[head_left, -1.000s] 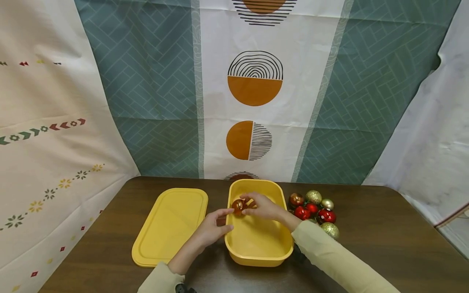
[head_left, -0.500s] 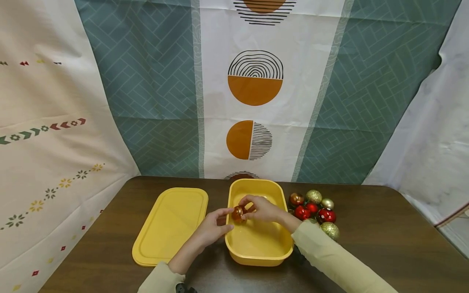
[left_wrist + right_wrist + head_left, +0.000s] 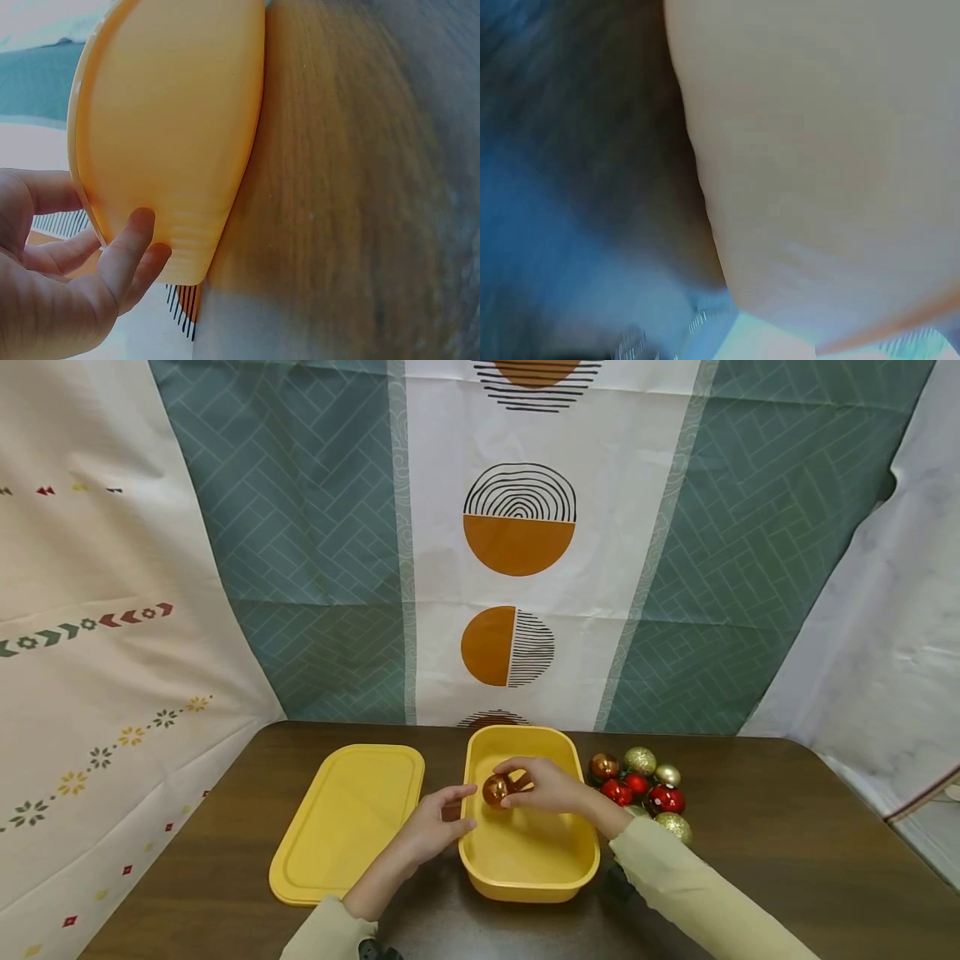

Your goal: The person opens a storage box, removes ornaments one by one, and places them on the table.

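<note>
A yellow plastic container (image 3: 528, 872) stands on the dark wooden table. Over its inside, near the left wall, a shiny copper Christmas bauble (image 3: 496, 792) is pinched by the fingertips of my right hand (image 3: 546, 787). At the container's left rim is my left hand (image 3: 433, 828). The left wrist view shows some of that hand's fingers (image 3: 129, 244) on the outer wall and others behind the rim, gripping it. Only blurred skin and a blurred background appear in the right wrist view, so the bauble is hidden there.
A yellow lid (image 3: 348, 822) lies flat on the table left of the container. To the right sits a cluster of baubles: copper (image 3: 603, 766), red (image 3: 666, 798) and glittery gold (image 3: 640, 761), partly hidden by the right forearm. A patterned cloth (image 3: 517, 652) hangs behind the table.
My right hand and the copper bauble have shifted slightly right and away from the left rim. The left hand stays at the rim.
</note>
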Available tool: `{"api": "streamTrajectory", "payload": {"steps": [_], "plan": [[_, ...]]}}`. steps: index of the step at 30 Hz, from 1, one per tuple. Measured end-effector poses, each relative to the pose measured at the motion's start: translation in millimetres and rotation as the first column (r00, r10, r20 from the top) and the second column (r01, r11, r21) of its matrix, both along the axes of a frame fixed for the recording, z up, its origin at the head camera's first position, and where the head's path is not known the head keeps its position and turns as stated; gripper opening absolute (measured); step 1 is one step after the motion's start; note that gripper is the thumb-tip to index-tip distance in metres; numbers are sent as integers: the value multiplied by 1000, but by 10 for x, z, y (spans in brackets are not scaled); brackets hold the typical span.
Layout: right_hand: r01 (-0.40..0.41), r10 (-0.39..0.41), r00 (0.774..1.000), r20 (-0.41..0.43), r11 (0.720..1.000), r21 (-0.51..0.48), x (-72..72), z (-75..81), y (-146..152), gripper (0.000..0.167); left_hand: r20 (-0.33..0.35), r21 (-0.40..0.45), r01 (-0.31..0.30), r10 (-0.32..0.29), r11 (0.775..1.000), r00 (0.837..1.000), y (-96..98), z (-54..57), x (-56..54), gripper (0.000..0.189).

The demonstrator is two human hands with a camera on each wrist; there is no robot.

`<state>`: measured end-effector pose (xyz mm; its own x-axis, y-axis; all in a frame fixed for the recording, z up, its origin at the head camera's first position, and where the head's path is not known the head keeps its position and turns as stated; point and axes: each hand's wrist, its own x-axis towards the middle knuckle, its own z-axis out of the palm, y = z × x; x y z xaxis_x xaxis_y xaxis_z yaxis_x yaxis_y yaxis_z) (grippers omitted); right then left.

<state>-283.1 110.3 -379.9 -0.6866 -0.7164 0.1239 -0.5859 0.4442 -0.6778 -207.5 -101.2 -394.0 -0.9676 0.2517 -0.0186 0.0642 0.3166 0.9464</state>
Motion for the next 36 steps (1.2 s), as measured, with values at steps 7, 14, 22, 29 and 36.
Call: {"api": "streamTrajectory", "payload": {"steps": [7, 14, 22, 29, 36], "plan": [[81, -80, 997, 21, 996, -42, 56, 211, 323, 47, 9, -3, -10, 10, 1000, 1000, 12, -4, 2, 47], [142, -142, 990, -2, 985, -99, 49, 324, 712, 47, 6, 5, -6, 6, 1000, 1000, 7, 3, 0, 47], [324, -325, 946, 12, 942, -85, 115, 403, 1249, 52, 19, -8, -18, 18, 1000, 1000, 21, 17, 13, 48], [420, -421, 907, 7, 901, -106, 162, 357, 1682, 52, 36, -16, -32, 32, 999, 999, 34, 31, 28, 49], [505, -509, 855, -94, 860, -67, 218, 283, 2034, 51, 25, -19, -35, 35, 999, 999, 32, 20, 22, 48]]}}
